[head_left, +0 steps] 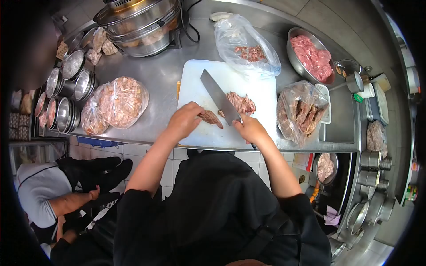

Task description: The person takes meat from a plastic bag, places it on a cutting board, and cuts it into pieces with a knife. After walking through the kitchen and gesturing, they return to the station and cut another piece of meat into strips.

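Note:
On the white cutting board (195, 80), my right hand (252, 131) is closed around the handle of a large kitchen knife (217, 95), its broad blade angled to the upper left. My left hand (184, 120) is closed on the left end of a brown piece of cooked meat (210, 118), left of the blade. A pile of sliced meat (241, 103) lies just right of the blade. Above the board, a clear plastic bag (244, 42) holds small chopped bits. To the right sits a bag of long cooked meat pieces (304, 115).
Tied bags of pale food (124, 102) and stacked metal bowls (73, 64) stand at left, near a round steel cooker (137, 26). A steel bowl of raw meat (310, 55) is at upper right. Another person (44, 190) is at lower left, below the counter edge.

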`<control>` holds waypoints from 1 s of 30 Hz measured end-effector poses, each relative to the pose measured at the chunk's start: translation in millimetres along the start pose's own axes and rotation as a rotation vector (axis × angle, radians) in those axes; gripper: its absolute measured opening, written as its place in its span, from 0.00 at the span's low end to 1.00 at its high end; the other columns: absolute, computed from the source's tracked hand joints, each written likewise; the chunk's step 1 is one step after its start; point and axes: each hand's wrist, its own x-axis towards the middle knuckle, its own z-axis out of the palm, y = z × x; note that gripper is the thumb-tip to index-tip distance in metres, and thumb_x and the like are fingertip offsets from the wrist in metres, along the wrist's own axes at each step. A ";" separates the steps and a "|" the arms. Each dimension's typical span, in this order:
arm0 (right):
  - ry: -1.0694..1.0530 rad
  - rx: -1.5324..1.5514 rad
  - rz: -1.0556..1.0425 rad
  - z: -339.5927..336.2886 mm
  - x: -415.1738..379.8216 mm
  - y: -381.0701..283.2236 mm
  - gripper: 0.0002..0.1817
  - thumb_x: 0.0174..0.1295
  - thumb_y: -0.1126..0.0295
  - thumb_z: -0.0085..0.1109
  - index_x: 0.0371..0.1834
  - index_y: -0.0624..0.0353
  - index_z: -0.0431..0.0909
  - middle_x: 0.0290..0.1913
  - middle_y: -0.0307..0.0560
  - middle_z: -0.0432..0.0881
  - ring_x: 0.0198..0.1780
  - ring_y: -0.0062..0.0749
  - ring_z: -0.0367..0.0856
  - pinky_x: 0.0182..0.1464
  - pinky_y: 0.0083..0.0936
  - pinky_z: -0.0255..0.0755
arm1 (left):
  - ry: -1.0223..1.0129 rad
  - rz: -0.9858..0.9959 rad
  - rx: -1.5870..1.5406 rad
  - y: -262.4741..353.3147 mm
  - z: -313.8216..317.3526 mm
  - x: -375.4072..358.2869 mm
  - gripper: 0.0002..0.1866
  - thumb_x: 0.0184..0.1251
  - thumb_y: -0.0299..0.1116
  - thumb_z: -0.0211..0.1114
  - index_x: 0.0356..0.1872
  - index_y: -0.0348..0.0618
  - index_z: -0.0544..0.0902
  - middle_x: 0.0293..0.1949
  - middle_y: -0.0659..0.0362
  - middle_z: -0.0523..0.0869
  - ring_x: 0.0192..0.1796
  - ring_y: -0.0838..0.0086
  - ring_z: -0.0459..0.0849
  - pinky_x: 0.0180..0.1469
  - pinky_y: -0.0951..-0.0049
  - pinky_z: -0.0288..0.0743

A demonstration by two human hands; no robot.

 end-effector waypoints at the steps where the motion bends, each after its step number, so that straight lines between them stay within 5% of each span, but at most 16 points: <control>1: 0.002 0.001 -0.002 -1.3 1.7 2.3 0.23 0.73 0.55 0.51 0.62 0.60 0.74 0.26 0.59 0.84 0.20 0.45 0.83 0.34 0.41 0.79 | 0.001 0.001 0.003 0.4 8.1 0.4 0.11 0.62 0.27 0.69 0.47 0.43 0.85 0.45 0.55 0.83 0.50 0.58 0.83 0.51 0.62 0.78; 4: -0.006 0.038 0.083 -8.2 2.2 6.1 0.23 0.73 0.55 0.50 0.62 0.60 0.74 0.27 0.60 0.85 0.18 0.45 0.82 0.34 0.41 0.80 | 0.062 -0.016 0.007 3.7 23.6 8.8 0.10 0.61 0.26 0.70 0.44 0.42 0.84 0.45 0.55 0.83 0.50 0.56 0.82 0.51 0.61 0.78; 12: 0.162 -0.206 -0.009 -1.6 -15.7 8.1 0.24 0.72 0.54 0.51 0.62 0.59 0.76 0.38 0.66 0.87 0.47 0.63 0.85 0.53 0.54 0.77 | -0.037 -0.021 -0.018 -3.2 29.9 43.9 0.05 0.61 0.25 0.69 0.38 0.41 0.83 0.42 0.53 0.82 0.48 0.55 0.82 0.51 0.61 0.77; 22: 0.067 -0.368 -0.039 7.2 -33.9 -14.7 0.18 0.73 0.59 0.51 0.54 0.61 0.78 0.37 0.64 0.87 0.44 0.60 0.87 0.50 0.52 0.79 | -0.068 -0.090 0.006 -3.2 35.1 40.4 0.04 0.66 0.27 0.65 0.39 0.44 0.82 0.42 0.54 0.80 0.50 0.56 0.80 0.53 0.58 0.76; 24: 0.229 -0.328 -0.151 34.2 -5.2 -1.2 0.17 0.72 0.59 0.51 0.52 0.61 0.78 0.36 0.64 0.87 0.43 0.60 0.87 0.48 0.53 0.78 | -0.081 -0.088 0.011 -4.7 36.8 41.1 0.04 0.67 0.28 0.64 0.41 0.44 0.83 0.42 0.53 0.80 0.51 0.56 0.81 0.53 0.58 0.76; 30: 0.132 -0.323 -0.112 -6.1 -20.7 -19.7 0.18 0.72 0.59 0.51 0.52 0.62 0.78 0.37 0.65 0.86 0.42 0.62 0.86 0.48 0.53 0.78 | 0.000 -0.060 -0.051 -3.9 37.3 38.7 0.05 0.63 0.25 0.67 0.39 0.43 0.83 0.40 0.53 0.81 0.47 0.54 0.82 0.49 0.59 0.77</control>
